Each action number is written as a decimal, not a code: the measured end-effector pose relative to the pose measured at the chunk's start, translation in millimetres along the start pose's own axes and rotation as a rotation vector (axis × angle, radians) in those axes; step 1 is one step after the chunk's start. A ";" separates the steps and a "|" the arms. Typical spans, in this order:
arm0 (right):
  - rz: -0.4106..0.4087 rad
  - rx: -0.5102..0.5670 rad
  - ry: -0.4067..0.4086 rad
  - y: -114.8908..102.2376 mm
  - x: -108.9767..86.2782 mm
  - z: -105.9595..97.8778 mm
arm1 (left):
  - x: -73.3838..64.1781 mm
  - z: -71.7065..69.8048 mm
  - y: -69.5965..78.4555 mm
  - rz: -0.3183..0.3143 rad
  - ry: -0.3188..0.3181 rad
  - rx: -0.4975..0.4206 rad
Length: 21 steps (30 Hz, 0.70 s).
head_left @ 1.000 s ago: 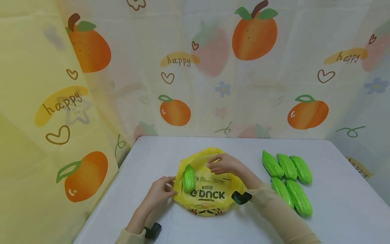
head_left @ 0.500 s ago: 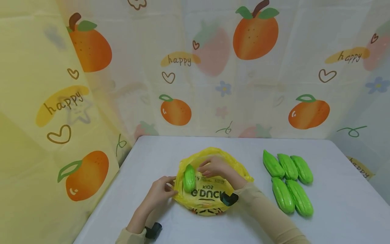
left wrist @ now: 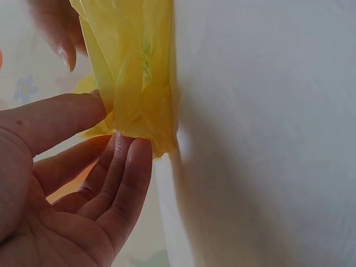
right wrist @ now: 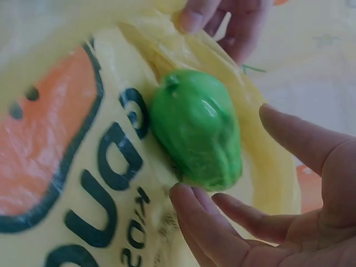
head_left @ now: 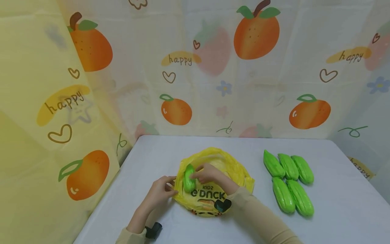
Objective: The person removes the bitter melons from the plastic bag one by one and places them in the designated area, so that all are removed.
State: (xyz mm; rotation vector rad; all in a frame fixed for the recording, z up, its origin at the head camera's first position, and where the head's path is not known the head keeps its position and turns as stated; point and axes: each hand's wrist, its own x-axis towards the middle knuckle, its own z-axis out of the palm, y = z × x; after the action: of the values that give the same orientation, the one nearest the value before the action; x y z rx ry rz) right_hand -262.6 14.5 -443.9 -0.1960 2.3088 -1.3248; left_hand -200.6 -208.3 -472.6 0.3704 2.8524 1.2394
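A yellow plastic bag (head_left: 226,156) with duck lettering lies on the table, its mouth spread wide. Inside its left part sits a green ridged fruit (head_left: 189,184), smooth and glossy. My left hand (head_left: 159,190) pinches the bag's left rim; in the left wrist view the thumb is on one side of the yellow film and the fingers (left wrist: 130,183) on the other. My right hand (head_left: 208,173) reaches into the bag beside the fruit. In the right wrist view its thumb (right wrist: 300,136) and fingers are spread apart around one end of the fruit, not closed on it.
Several more green ridged fruits (head_left: 286,166) lie in two rows on the white table (head_left: 341,189), right of the bag. A cloth curtain (head_left: 207,101) printed with oranges stands behind the table and at its sides. Black wrist cameras (head_left: 153,231) sit on both wrists.
My right hand has moved left and down over the bag, from its right side to beside the green fruit. My left hand has stayed on the rim.
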 end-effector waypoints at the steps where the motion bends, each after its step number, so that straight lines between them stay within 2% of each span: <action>1: -0.004 -0.011 -0.007 0.7 -0.2 1.6 | -0.1 0.1 -0.1 -0.002 -0.001 0.003; 8: -0.037 0.004 -0.034 8.2 0.6 11.5 | 0.1 1.5 -0.6 -0.018 -0.007 0.003; 14: -0.067 -0.056 0.018 14.0 1.7 19.0 | 1.0 2.5 -0.6 -0.040 -0.006 0.000; 21: -0.082 -0.153 0.082 10.3 -2.8 26.4 | 1.8 3.3 -1.5 -0.051 -0.004 -0.013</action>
State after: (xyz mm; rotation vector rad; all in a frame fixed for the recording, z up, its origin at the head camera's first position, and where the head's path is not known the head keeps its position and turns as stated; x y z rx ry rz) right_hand -246.8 0.3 -463.0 -0.2938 2.4969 -1.2159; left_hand -202.3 -206.5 -475.7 0.2977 2.8304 1.2466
